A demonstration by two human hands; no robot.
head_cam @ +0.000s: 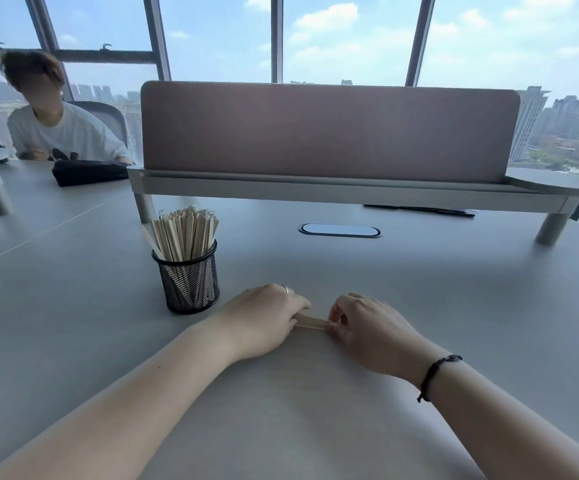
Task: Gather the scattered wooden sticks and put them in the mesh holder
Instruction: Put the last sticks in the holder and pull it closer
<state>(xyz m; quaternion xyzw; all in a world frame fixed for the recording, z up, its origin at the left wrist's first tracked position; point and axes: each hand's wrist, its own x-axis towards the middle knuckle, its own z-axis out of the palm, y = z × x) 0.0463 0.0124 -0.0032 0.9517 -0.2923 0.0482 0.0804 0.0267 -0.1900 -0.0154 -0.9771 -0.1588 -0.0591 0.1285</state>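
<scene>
A black mesh holder [190, 284] stands on the grey table, packed with several upright wooden sticks [186, 233]. Just right of it, a small bundle of wooden sticks [310, 321] lies flat on the table between my hands. My left hand [264, 320] grips the bundle's left end, fingers curled over it. My right hand [367, 323] pinches the right end with thumb and fingertips. Most of the bundle is hidden under my fingers.
A pink desk divider [329, 129] on a raised shelf [350, 192] spans the back of the table. A cable port [339, 230] sits below it. Another person [63, 129] sits at the far left behind a black pouch [89, 171].
</scene>
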